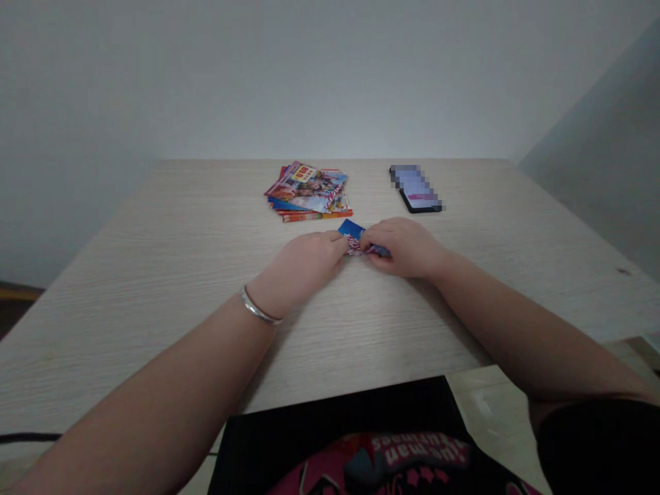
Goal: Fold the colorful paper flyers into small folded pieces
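Grips of left hand (299, 271) and right hand (407, 247) pinch blue card (355, 235), with card pile (309, 192), phone (416, 189) beyond.

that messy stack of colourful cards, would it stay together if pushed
Probably not: the stack of cards is already fanned, edges out of line, so a push would likely spread it. They look thin and glossy, so may slide easily on the table. Likely light, like the blue card pinched by the left hand and right hand.
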Tool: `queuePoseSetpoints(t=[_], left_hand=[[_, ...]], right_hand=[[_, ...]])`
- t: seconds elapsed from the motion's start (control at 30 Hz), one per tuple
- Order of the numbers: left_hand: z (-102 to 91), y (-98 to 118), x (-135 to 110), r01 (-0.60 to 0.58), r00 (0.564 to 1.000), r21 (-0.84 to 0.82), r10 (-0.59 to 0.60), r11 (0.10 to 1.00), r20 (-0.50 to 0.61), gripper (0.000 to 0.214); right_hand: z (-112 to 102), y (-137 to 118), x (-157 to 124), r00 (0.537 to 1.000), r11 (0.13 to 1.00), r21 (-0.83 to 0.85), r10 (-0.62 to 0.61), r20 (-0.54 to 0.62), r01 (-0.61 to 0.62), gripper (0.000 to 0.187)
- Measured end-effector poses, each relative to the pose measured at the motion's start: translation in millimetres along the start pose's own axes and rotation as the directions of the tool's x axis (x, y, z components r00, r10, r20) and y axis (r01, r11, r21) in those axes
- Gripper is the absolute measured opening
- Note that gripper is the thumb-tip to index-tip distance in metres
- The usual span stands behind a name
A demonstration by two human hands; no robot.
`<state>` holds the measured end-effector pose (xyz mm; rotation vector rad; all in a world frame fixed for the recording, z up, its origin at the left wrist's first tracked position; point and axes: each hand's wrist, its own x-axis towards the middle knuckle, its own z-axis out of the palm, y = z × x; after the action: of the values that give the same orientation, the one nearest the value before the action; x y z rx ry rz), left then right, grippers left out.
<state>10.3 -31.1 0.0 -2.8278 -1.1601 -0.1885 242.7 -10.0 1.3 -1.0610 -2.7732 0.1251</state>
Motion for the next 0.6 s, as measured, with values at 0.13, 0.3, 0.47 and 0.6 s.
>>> queuePoseSetpoints(t=[0.13,0.3,0.47,0.6], left_hand=[[-5.4,2.3,0.1,0.113,0.992,-0.023,-0.114,0.993,-0.05,0.021],[-10.9,7.4,-2.6,0.131,0.973,-0.075,-0.142,0.989,-0.18,0.023],[-10.6,10.6,-4.6,0.113,0.957,-0.037,-0.119,0.993,-0.266,0.032],[-10.8,11.2,-4.0,0.099,0.944,0.019,-0.088,0.995,-0.319,0.032]], right_hand=[[-3.7,-9.6,0.8,0.995,0.994,-0.06,0.088,-0.044,-0.091,0.025],[-3.9,-21.3,1.4,0.96,0.971,-0.052,0.22,-0.171,-0.232,0.023],[-3.3,-29.6,3.0,0.948,0.974,0.038,0.227,-0.225,-0.224,0.019],[-2.1,-36.1,5.7,0.936,0.969,0.089,0.247,-0.251,-0.231,0.015]])
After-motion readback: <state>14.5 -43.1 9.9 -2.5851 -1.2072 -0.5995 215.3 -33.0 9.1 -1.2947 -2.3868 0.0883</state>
